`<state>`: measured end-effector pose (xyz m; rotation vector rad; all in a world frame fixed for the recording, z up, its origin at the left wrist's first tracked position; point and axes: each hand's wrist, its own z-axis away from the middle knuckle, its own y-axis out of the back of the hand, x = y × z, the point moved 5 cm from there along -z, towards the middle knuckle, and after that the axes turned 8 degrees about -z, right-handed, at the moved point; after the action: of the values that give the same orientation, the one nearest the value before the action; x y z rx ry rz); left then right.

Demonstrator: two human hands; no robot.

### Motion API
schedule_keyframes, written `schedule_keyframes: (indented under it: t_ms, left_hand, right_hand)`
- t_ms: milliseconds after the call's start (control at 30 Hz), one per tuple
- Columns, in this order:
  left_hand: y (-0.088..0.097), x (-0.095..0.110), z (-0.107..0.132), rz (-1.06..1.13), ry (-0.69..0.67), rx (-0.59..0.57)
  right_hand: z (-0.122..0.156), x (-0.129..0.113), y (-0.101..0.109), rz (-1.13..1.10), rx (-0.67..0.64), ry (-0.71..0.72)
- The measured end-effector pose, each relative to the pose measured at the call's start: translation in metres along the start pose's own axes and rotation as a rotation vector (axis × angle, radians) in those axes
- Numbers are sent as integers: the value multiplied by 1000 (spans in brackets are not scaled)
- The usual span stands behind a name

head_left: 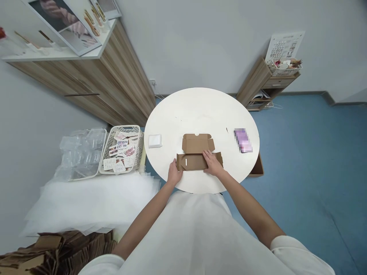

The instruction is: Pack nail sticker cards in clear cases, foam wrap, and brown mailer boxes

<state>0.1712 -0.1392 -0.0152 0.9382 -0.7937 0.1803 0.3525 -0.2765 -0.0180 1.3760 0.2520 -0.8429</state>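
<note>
Two hands work a flat cardboard box [197, 144] near the counter's [200, 109] 6 o'clock edge.
The right hand [212, 163] lies open, palm down on the box's near flap. The left hand [174, 173] touches its 9 o'clock end, and I cannot tell whether it grips. A white pad [155, 141] lies at 9 o'clock of the box and a purple packet [243, 140] at 3 o'clock.

1 head camera, facing forward, steeply down; round table [200, 107] close below.
</note>
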Motion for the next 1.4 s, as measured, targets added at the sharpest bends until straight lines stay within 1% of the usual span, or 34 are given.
schedule_keyframes:
  t_ms: [133, 267, 367, 467, 600, 733, 800, 900, 967, 1033, 1100, 1200, 1300, 1333, 1400]
  left_hand:
    - [-3, 7, -7, 31, 11, -15]
    - [-8, 17, -4, 85, 13, -67]
    - [-10, 23, -3, 56, -15, -37]
    - [-8, 22, -6, 42, -20, 7]
    - [-5, 14, -14, 78, 3, -15]
    - [0, 5, -22, -45, 35, -22]
    - [0, 4, -24, -139, 18, -53]
    - [-4, 7, -27, -307, -24, -97]
    - [-6, 11, -28, -410, -16, -101]
    - [-7, 13, -28, -469, 9, -93]
    - [-7, 14, -25, -471, 17, -88]
    - [-2, 10, -18, -355, -41, -105]
    - [8, 7, -8, -239, -128, -130]
    - [11, 8, -5, -245, -167, -147]
    - [13, 13, -1, -326, -260, -204]
  right_hand:
    - [-1, -2, -1, -19, -3, 0]
    - [-3, -8, -6, -35, 3, 6]
    - [-5, -15, -12, -31, 4, 3]
    - [-6, -20, -16, -10, 8, -24]
    - [-4, -26, -19, 19, -27, -2]
    - [-1, -30, -16, 56, -65, 57]
    - [0, -31, -14, 83, -81, 79]
    - [1, -33, -14, 138, -105, 88]
    - [1, -34, -15, 176, -120, 79]
    - [1, -34, -17, 208, -131, 69]
    - [1, -34, -17, 236, -137, 62]
    - [2, -32, -16, 263, -141, 55]
    - [2, -30, -14, 272, -146, 61]
    - [2, -30, -13, 272, -148, 64]
    - [3, -30, -12, 272, -149, 70]
